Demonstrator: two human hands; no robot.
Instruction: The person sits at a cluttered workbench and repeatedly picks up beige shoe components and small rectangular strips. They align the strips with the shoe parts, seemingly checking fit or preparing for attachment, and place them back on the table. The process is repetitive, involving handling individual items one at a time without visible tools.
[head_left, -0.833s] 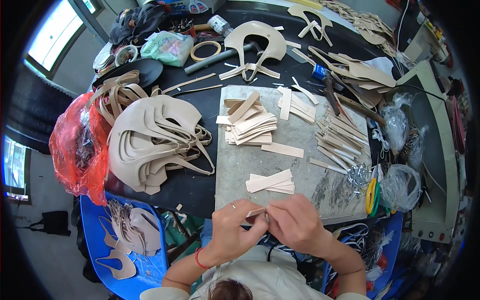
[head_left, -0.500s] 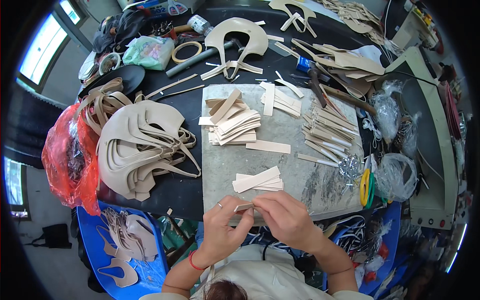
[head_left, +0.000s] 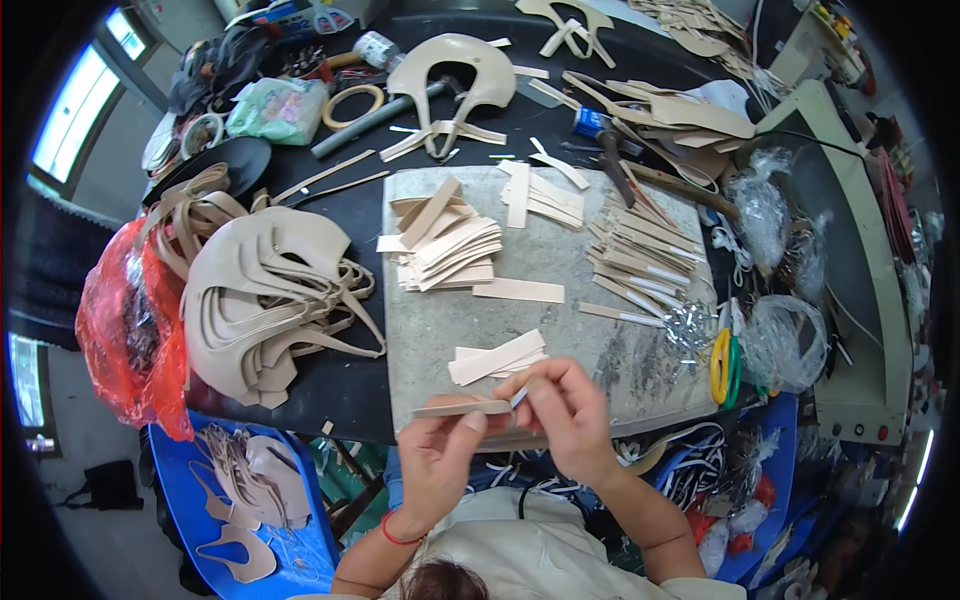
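– Black surface [head_left: 345,390], one pale board [head_left: 560,330] on it. What is in hand?

– Grip of the left hand [head_left: 435,450]: closed, thumb and fingers pinching one beige strip [head_left: 462,408]. Grip of the right hand [head_left: 570,425]: fingertips closed on one small white piece [head_left: 520,397].

– How do the two lie?

– Beige strip over the board's near edge, long axis running left to right. Held right of its middle, left end free. Right end points at the right fingertips; small white piece slants just beside that end. Touching or apart, cannot tell. Left hand is the nearer, being on it.

– Counts, going outward?

– Just beyond the hands, one small stack of strips [head_left: 500,357]. Farther, one loose strip [head_left: 518,290]. Past it, one jumbled pile [head_left: 450,240] to the left, one smaller pile [head_left: 548,203] at the far edge. Right side: one row of white-ended strips [head_left: 640,265], one clump of metal pieces [head_left: 692,335]. Strips overlap; no firm count per pile.

– And at the margins?

– Right edge: one yellow handle [head_left: 724,340], one green handle [head_left: 738,375]. Left: one stack of curved pieces [head_left: 265,300], one red bag [head_left: 130,310]. Lower down, one blue bin [head_left: 175,480] on the left, another on the right.
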